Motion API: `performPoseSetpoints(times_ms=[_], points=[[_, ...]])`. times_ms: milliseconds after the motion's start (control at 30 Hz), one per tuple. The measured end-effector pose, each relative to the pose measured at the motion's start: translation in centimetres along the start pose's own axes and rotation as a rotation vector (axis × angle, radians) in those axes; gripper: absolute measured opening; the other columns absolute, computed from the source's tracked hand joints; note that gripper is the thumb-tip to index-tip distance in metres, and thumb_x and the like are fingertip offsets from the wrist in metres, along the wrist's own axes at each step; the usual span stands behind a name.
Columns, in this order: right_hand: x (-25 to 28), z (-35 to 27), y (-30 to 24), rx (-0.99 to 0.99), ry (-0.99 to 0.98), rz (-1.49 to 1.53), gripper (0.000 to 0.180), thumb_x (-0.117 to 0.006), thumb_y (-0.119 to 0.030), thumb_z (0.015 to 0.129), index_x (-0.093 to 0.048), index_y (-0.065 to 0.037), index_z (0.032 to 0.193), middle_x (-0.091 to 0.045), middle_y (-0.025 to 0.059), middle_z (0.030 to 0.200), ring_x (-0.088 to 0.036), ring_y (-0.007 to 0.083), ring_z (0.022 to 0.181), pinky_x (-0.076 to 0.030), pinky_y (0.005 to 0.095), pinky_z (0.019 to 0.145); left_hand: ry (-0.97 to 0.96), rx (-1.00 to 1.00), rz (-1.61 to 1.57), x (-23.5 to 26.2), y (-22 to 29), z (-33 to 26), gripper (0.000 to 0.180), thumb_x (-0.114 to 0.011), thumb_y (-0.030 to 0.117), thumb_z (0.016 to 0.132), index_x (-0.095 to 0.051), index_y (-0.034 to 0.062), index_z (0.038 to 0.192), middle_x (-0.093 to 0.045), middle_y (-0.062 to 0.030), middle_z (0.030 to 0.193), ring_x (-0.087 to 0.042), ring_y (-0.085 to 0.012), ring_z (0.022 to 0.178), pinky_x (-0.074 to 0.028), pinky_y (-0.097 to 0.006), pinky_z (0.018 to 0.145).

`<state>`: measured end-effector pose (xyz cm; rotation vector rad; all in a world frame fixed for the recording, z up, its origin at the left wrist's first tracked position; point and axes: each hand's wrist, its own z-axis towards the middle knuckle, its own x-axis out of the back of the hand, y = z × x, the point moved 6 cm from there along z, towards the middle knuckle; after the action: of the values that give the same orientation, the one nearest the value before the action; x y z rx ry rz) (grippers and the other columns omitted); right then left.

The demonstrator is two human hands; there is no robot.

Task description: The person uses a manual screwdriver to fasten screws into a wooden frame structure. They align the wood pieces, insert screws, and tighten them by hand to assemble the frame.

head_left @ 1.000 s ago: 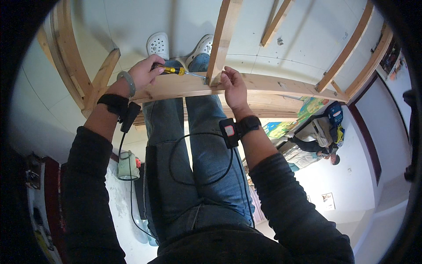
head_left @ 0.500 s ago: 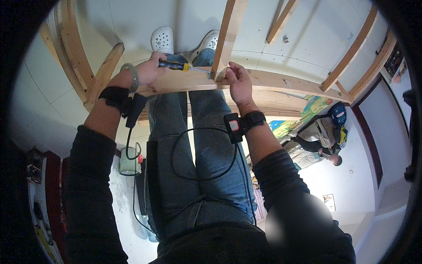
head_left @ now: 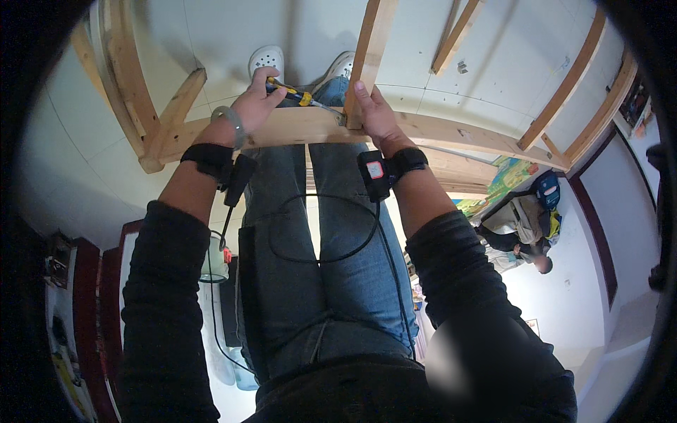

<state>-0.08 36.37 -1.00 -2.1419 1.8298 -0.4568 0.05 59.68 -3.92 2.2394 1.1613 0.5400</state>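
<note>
Head view — screwdriver (head_left: 300,94) gripped in left hand (head_left: 255,104), tip beside right hand (head_left: 371,113).

The white tiled floor (head_left: 233,35) carries a wooden frame (head_left: 296,127) of pale beams. Just behind its long horizontal beam, two white perforated clogs (head_left: 266,58) stand on the tiles. Right of the frame, a colourful mat (head_left: 504,180) lies on the floor.

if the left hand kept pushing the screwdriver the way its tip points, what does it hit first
Most likely the upright wooden post at its joint with the cross beam, right beside the right hand. The left hand aims the screwdriver there; depth is unclear.
</note>
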Motion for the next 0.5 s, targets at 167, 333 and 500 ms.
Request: performPoseSetpoints(times_ms=[167,333,500], points=[[0.0,-0.2,0.1,0.066,0.068,-0.107,0.063,-0.047,-0.05,0.093,-0.043,0.002,0.129,-0.057,0.0157,0.117,-0.052,0.0238,0.108,-0.039,0.0329,0.096,-0.276,0.267,-0.066,0.8,-2.1,-2.1,0.032,-0.044,0.03,0.098,-0.041,0.0075,0.121,-0.059,-0.0115,0.085,-0.054,-0.0203,0.064,-0.047,-0.037,0.067],[0.2,0.1,0.7,0.036,0.043,-0.089,0.065,-0.046,-0.051,0.093,-0.044,0.003,0.128,-0.057,0.0172,0.117,-0.052,0.0241,0.108,-0.039,0.0331,0.096,-0.223,0.401,0.166,1.5,-2.9,-0.6,0.046,-0.039,0.041,0.097,-0.047,0.0009,0.119,-0.062,-0.0152,0.089,-0.059,-0.0267,0.075,-0.046,-0.037,0.076],[-0.3,0.2,0.8,0.001,-0.016,-0.045,0.064,-0.045,-0.05,0.094,-0.044,0.003,0.127,-0.057,0.0171,0.116,-0.052,0.0233,0.108,-0.039,0.033,0.095,0.089,0.027,0.055,0.8,-0.5,-0.6,0.03,-0.041,0.031,0.099,-0.049,0.0056,0.112,-0.054,-0.0095,0.077,-0.052,-0.0166,0.068,-0.045,-0.034,0.062]])
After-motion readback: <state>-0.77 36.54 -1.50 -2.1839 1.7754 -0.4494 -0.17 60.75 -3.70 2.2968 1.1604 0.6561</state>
